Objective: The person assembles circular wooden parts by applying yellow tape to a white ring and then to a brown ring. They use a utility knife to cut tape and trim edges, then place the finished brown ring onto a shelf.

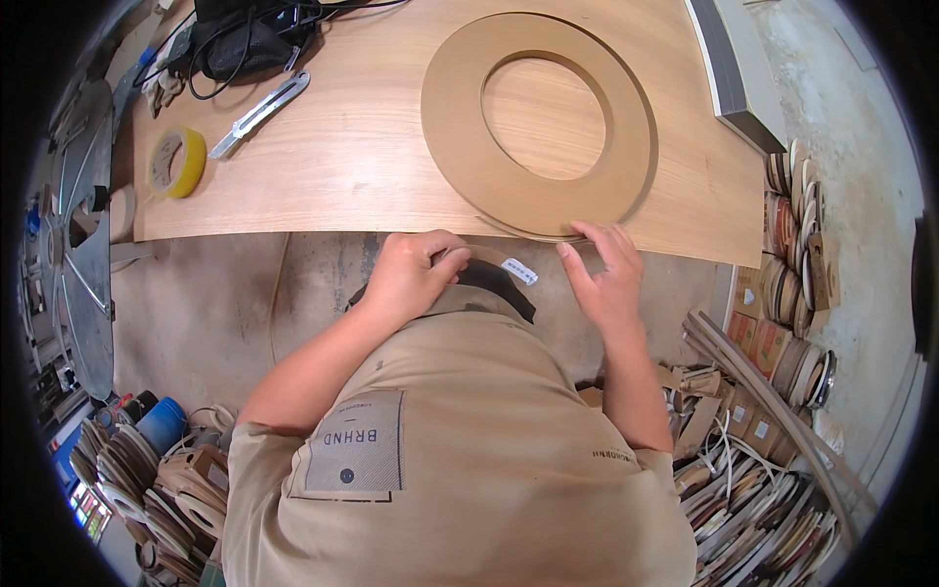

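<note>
Coil (540,203) lies flat at the front edge of the worktop (333,186), right hand (608,274) touching its rim, thumb and fingers apart. Left hand (421,269) seemingly pinches a brown strip (486,255); handling that strip likely calls for steady fingers.

beige shirt (469,391): gray patch pocket (328,468) has one row of big dark letters, legible, plus a smaller line by its edge. other side of chest: short row of small dark lettering (613,455). white label (520,271) between the hands: dark print, too small to read, backing unclear. brown carton (770,344) at right: reddish print, not legible.
</note>
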`<state>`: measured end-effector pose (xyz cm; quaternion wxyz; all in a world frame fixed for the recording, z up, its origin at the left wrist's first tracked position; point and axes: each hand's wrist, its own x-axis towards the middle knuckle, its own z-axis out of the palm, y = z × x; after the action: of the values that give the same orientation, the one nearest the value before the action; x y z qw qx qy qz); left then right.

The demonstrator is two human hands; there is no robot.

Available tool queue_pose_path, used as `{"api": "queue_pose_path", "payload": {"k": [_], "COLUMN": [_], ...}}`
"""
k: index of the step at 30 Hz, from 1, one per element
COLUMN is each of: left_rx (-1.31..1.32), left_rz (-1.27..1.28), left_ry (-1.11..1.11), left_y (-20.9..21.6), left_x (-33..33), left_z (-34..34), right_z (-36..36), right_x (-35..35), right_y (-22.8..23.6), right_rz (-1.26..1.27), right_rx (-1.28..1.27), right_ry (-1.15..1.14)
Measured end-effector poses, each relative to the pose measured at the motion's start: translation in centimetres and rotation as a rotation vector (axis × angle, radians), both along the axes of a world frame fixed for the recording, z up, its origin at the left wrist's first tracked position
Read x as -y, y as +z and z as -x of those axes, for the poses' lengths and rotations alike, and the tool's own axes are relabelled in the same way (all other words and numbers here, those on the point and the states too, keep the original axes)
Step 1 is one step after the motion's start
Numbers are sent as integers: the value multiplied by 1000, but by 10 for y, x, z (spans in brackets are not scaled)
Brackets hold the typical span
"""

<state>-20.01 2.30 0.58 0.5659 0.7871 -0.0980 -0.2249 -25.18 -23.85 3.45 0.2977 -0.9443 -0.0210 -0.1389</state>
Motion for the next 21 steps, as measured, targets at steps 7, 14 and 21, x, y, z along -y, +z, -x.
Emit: {"api": "queue_pose_path", "payload": {"k": [7,14,21], "left_rx": [551,724,899], "left_rz": [-47,-306,-288], "left_ry": [-20,19,43], "left_y": [-26,-20,-28], "left_x": [29,36,32], "left_z": [-6,-6,-21], "right_z": [-20,-41,-55], "right_x": [-3,-2,-4], "right_y": [-1,-5,-7], "right_rz": [170,215,186], "right_rx": [-69,-160,-158], "right_ry": [309,357,412]}}
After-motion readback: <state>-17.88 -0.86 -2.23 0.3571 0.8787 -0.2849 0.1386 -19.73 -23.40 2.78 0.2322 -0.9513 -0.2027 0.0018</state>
